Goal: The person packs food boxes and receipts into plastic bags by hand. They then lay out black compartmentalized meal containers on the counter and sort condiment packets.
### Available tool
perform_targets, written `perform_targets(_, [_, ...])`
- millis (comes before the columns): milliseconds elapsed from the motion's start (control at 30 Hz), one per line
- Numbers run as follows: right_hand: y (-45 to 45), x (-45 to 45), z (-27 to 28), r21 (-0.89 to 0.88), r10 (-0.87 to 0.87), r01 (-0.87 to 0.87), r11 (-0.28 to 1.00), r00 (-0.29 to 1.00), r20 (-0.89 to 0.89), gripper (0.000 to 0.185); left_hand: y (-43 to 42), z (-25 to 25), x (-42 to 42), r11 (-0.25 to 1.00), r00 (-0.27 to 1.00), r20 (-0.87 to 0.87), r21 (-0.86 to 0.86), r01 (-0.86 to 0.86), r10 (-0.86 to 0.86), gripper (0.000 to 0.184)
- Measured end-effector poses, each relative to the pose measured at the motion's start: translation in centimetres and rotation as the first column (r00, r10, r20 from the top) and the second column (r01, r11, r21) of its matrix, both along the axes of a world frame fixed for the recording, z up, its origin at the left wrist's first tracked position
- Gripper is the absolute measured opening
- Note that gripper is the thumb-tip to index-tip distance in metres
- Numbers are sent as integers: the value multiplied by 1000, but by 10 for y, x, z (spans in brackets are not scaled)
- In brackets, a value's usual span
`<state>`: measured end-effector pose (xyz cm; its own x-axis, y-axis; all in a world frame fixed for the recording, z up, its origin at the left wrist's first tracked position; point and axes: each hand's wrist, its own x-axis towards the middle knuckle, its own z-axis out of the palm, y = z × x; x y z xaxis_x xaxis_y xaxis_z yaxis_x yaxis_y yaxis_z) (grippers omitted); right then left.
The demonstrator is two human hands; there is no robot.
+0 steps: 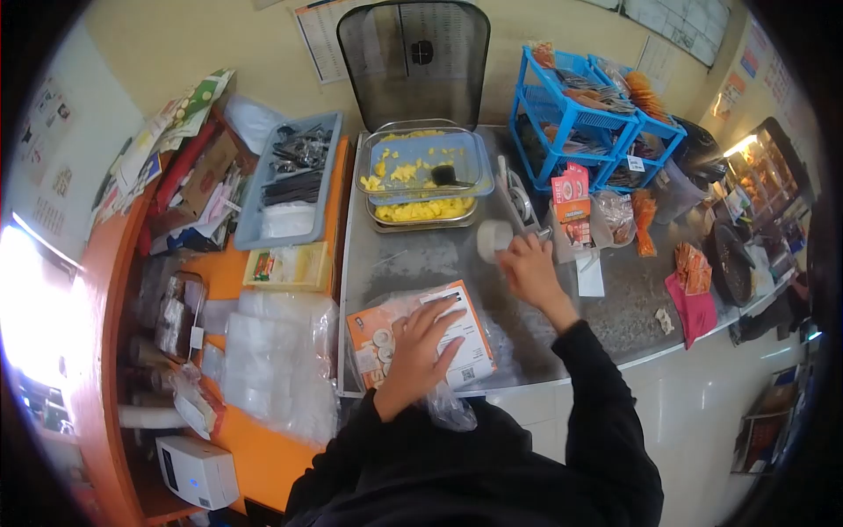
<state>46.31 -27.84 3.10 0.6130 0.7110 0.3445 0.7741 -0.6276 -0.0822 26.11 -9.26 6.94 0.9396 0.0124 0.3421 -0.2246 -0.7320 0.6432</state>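
My left hand (421,341) lies with fingers spread on a flat orange and white printed box (479,342) in a clear plastic bag (450,409). The bag's loose end hangs over the counter's front edge. To the right, my right hand (529,270) is closed, with its fingers bent at the edge of a whitish roll of tape (493,237). The fingertips partly hide the contact with the roll. A small shiny object (544,234) shows just behind the knuckles, too small to name.
Behind stands a glass container of yellow food pieces (426,211), with a blue-rimmed tray (474,167) above it. Blue racks (571,110) with packets rise at the back right. Clear plastic bags (277,342) and a cutlery tray (329,162) occupy the left side.
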Motion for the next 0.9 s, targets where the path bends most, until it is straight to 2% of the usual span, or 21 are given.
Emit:
perform_targets(67, [-10, -26, 45, -9, 176, -178, 984, 978, -116, 15, 0, 12, 11, 999, 999, 37, -22, 38, -37, 52])
perform_targets(133, [-17, -46, 82, 1, 312, -318, 948, 928, -202, 13, -7, 34, 23, 995, 991, 92, -26, 95, -92, 46])
perform_targets(233, [-23, -60, 132, 116, 402, -388, 914, 836, -372, 15, -2, 28, 33, 964, 966, 143, -124, 234, -216, 33])
perform_targets(267, [-24, -63, 141, 176, 404, -364, 914, 849, -340, 19, 0, 24, 35, 943, 953, 158, -169, 285, -260, 29])
perform_targets(367, [-19, -70, 141, 429, 384, -237, 872, 874, -298, 22, -5, 35, 32, 828, 977, 91, -519, 212, -193, 14])
perform_targets(433, [-3, -87, 135, 586, 123, -91, 805, 992, -16, 25, -13, 35, 27, 625, 995, 22, -776, 79, -99, 13])
perform_targets(467, [4, -97, 132, 668, -34, -46, 743, 994, 106, 26, -16, 35, 25, 491, 998, -22, -871, 10, -58, 12])
perform_targets(567, [17, -124, 122, 695, 150, -64, 716, 987, -63, 27, -19, 38, 18, 488, 994, 105, -869, 80, 24, 12])
perform_targets(667, [38, -141, 108, 809, 283, 105, 578, 905, -319, 23, -17, 31, 12, 491, 987, 154, -864, 107, 56, 15])
perform_targets(767, [50, -153, 103, 818, 348, 177, 547, 841, -414, 18, -5, 34, -2, 476, 994, 53, -880, 0, 98, 14])
perform_targets(900, [64, -163, 97, 795, 478, 221, 565, 698, -534, 13, 12, 32, -29, 546, 984, -16, -830, -113, 178, 12])
